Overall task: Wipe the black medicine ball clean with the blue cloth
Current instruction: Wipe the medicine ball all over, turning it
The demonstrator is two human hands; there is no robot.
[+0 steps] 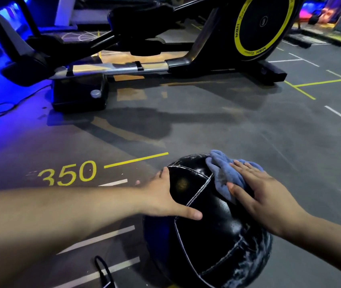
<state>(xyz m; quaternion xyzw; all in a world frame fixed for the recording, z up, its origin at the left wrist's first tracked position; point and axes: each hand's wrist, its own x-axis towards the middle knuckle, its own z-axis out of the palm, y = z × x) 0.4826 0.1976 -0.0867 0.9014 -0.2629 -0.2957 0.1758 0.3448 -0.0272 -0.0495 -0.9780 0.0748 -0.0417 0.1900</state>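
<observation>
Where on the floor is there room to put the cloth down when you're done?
The widest bare floor lies beyond the black medicine ball, before the exercise machine, stretching right toward the white line. Left is busier: painted 350 and a black strap near the left hand. The right hand presses the blue cloth.

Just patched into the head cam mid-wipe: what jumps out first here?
The black medicine ball fills the lower centre, left hand steadying its side, right hand pressing the blue cloth flat on top. Behind stands an elliptical trainer with a yellow-ringed flywheel; a yellow "350" marks the floor at left.
</observation>
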